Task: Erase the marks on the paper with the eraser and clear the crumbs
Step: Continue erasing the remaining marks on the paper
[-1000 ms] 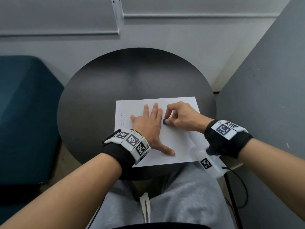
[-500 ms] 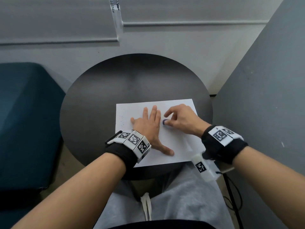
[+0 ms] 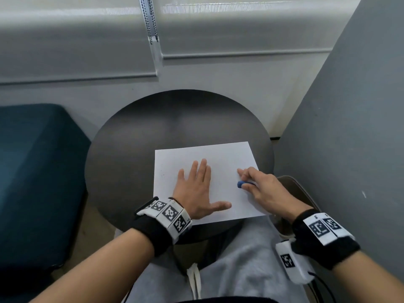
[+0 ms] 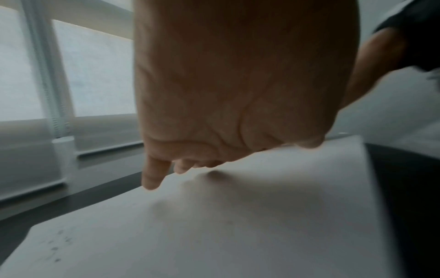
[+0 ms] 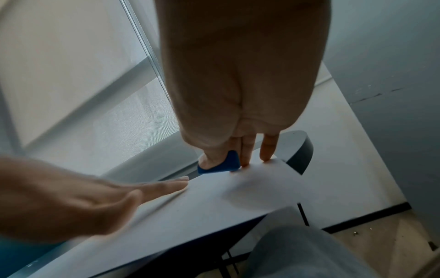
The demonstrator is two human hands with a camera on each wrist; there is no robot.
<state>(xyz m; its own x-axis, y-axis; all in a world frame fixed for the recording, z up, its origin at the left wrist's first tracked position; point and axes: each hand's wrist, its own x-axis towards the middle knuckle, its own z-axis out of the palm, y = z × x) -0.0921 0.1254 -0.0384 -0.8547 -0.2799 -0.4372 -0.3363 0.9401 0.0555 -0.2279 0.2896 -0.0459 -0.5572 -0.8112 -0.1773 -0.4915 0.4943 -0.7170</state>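
A white sheet of paper [image 3: 220,158] lies on the near right part of a round dark table [image 3: 135,154]. My left hand [image 3: 197,186] lies flat on the sheet with straight fingers and the thumb spread out. My right hand [image 3: 259,189] is over the sheet's right edge and pinches a small blue eraser [image 3: 241,184] under the thumb, while its other fingers stretch out and touch the paper. In the right wrist view the eraser [image 5: 220,163] shows between thumb and fingers. Small dark crumbs [image 3: 162,171] dot the sheet's left margin, seen also as crumbs [image 4: 55,248] in the left wrist view.
A dark teal seat [image 3: 32,182] stands left of the table. A grey wall panel [image 3: 354,127] rises close on the right. Window blinds with a bead chain [image 3: 150,20] are behind. My grey-trousered legs [image 3: 236,265] are under the near table edge.
My right hand moved the eraser from beside the left fingertips to the sheet's right edge and spread its fingers. The left hand stayed flat on the paper. The head view tilted up.
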